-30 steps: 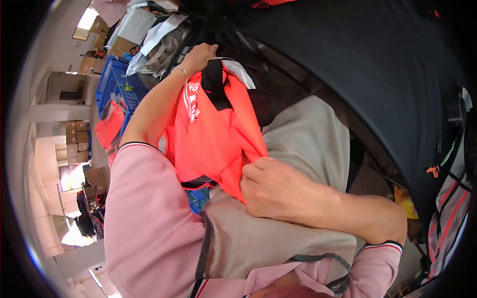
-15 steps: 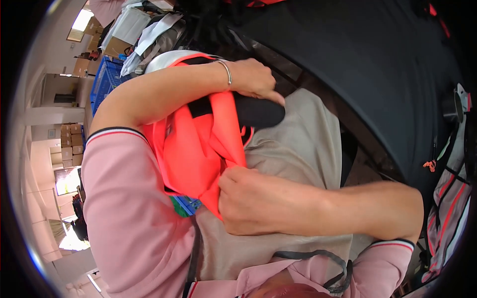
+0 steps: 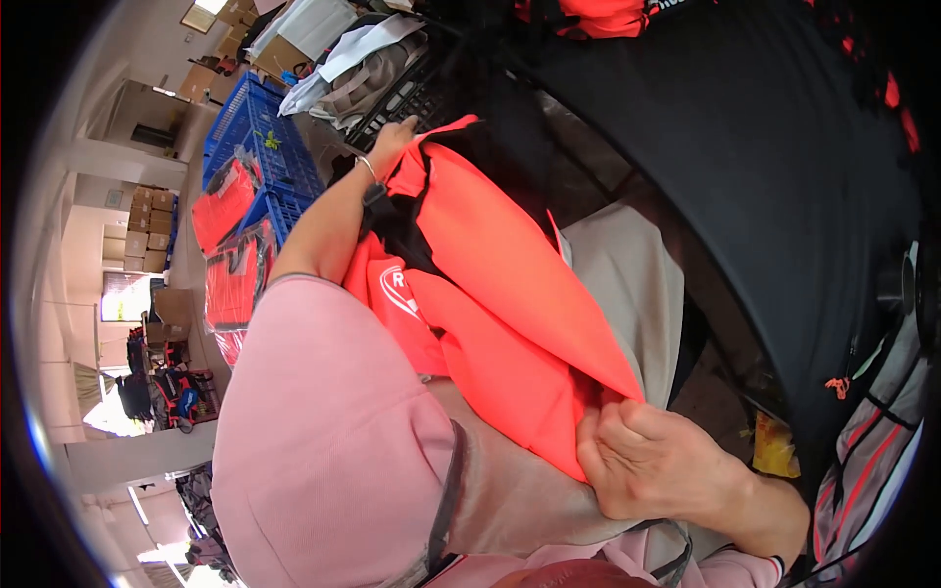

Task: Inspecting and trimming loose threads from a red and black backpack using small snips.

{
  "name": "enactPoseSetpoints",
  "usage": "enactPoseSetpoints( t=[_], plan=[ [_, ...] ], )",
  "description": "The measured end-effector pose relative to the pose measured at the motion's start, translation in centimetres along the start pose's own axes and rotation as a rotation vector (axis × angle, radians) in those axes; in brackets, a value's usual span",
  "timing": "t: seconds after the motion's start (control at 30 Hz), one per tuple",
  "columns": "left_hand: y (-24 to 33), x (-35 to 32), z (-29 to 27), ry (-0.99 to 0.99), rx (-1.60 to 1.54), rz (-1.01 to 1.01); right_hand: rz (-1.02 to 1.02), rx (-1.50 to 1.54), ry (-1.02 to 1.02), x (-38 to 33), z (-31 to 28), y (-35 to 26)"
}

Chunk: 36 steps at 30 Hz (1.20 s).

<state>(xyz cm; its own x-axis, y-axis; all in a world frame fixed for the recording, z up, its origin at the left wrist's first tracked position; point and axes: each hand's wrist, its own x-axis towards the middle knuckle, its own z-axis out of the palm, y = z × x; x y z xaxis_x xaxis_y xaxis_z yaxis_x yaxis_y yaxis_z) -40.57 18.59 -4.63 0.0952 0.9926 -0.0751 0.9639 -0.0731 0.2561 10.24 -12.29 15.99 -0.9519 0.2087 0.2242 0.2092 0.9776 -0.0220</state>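
Observation:
A bright orange-red fabric piece (image 3: 524, 279) with black parts and a white printed mark stretches diagonally across my lap. Near my body, my right hand (image 3: 652, 461) is closed on its lower corner, fingers curled into the cloth. At the far end, my left hand (image 3: 394, 140), with a bracelet at the wrist, is closed at the upper edge, its fingers partly hidden. Between the hands the cloth is drawn out long, with folds along it. Beneath it lies the beige apron (image 3: 627, 265) over my lap.
Blue plastic crates (image 3: 257, 132) stand at the left, beside bagged orange packs (image 3: 235, 274). Grey and white cloths (image 3: 377, 73) fill a black crate ahead. Black fabric (image 3: 725, 147) covers the far right, with orange pieces (image 3: 603, 15) on it. Stacked cartons (image 3: 149, 230) stand farther back.
My left hand has moved away from me, and my right hand has shifted right. The bunched orange cloth is now spread lengthwise between them. My view has turned slightly.

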Motion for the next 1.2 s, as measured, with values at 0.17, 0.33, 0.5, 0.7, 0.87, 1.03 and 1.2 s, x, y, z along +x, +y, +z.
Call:
enactPoseSetpoints(
  t=[0.17, 0.33, 0.5, 0.7, 0.87, 1.03, 1.2],
  plan=[
    [0.5, -3.0, -9.8, 0.007, -0.661, -0.134, 0.148, -0.029, 0.109, -0.7, 0.3, 0.4],
    [9.4, -13.0, -15.8, -0.043, -0.755, -0.386, 0.272, 0.011, 0.368, 1.7, 2.6, 2.1],
    [17.7, -19.0, -5.2, 0.323, -0.936, -0.243, 0.353, 0.242, 0.437, 4.1, 7.2, 3.1],
    [16.5, -13.8, 3.8, 0.419, -0.456, -0.249, 0.449, 0.413, 0.428, 4.4, 8.0, 2.3],
    [11.5, -6.0, 1.5, 0.499, 0.227, 0.124, 0.649, 0.547, 0.497, 2.6, 6.8, 0.9],
    [1.1, -2.1, -3.9, 0.487, 0.476, 0.068, 0.91, 0.597, 0.397, -2.2, 1.0, -1.5],
    [6.5, 4.1, -2.4, 0.639, 0.157, -0.015, 1.247, 0.602, 0.375, -6.2, -1.2, -1.6]
  ],
)
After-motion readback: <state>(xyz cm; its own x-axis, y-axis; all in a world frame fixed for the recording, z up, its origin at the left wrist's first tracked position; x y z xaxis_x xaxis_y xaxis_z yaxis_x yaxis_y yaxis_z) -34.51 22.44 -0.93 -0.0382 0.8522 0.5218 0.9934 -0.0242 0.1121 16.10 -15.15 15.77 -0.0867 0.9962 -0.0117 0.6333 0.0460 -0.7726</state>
